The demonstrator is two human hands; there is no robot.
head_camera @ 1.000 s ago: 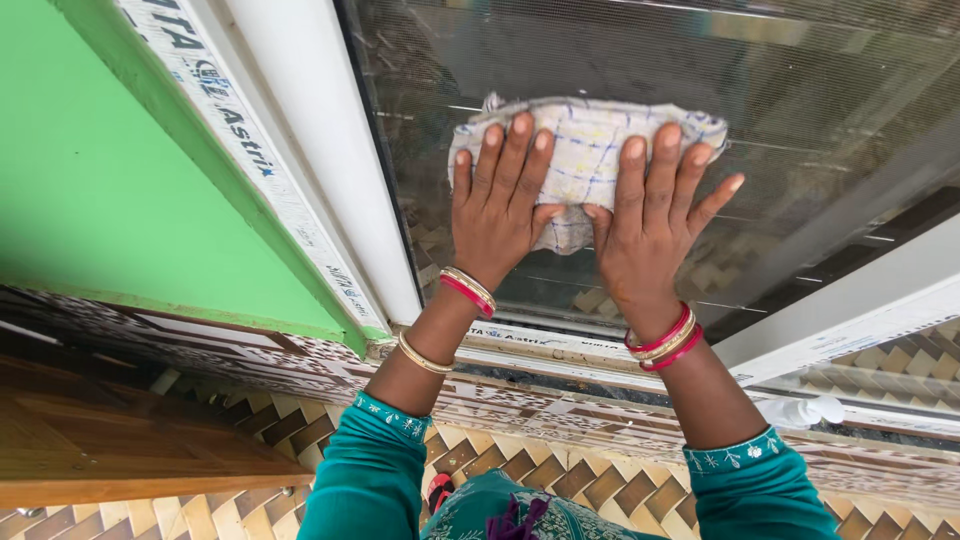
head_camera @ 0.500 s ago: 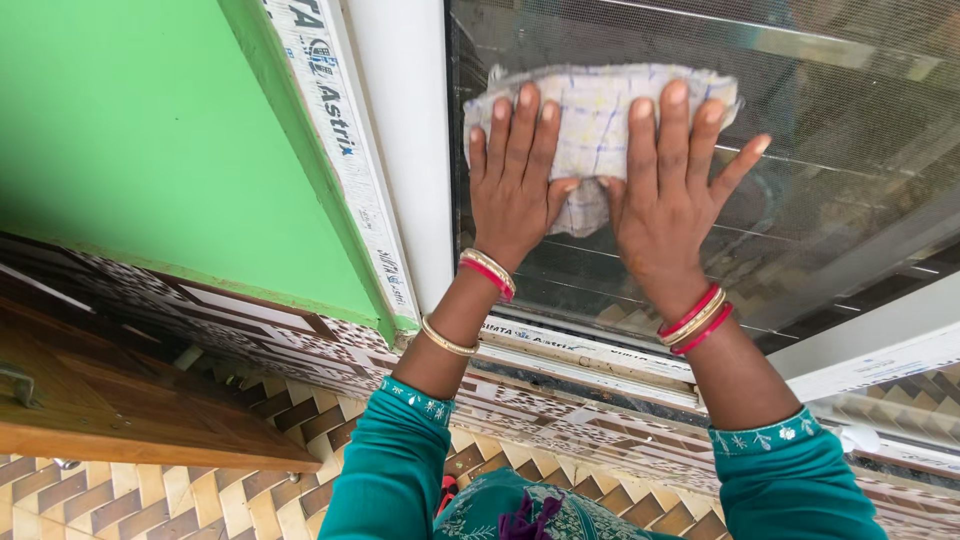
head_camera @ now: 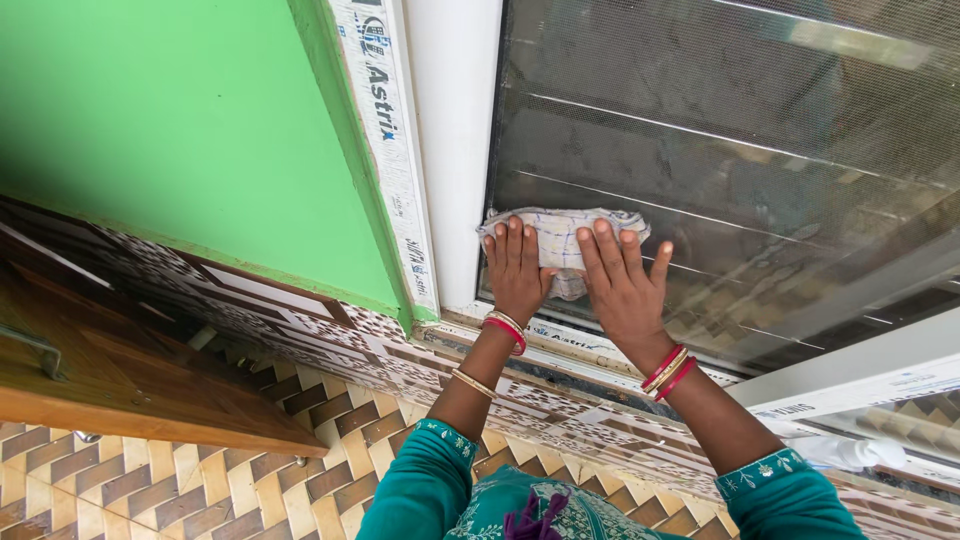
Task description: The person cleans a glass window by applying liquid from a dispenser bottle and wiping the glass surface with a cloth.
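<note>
A white cloth with thin blue check lines point(head_camera: 560, 232) is pressed flat against the meshed glass panel point(head_camera: 720, 170) of a sliding door, low down near its left corner. My left hand point(head_camera: 516, 268) lies on the cloth's left part with fingers spread upward. My right hand point(head_camera: 622, 282) covers the cloth's right part, its fingers also spread. Both wrists wear red and gold bangles, and teal sleeves show below.
A white door frame point(head_camera: 455, 150) with a printed strip runs left of the glass, next to a green wall point(head_camera: 180, 130). Patterned tiles point(head_camera: 300, 330) edge the wall's base. A wooden board point(head_camera: 120, 385) lies at left. A white spray bottle point(head_camera: 840, 452) lies at lower right.
Both hands slid the cloth down the glass toward the bottom left corner. The view pulled back and shifted, so the hands look smaller and lower.
</note>
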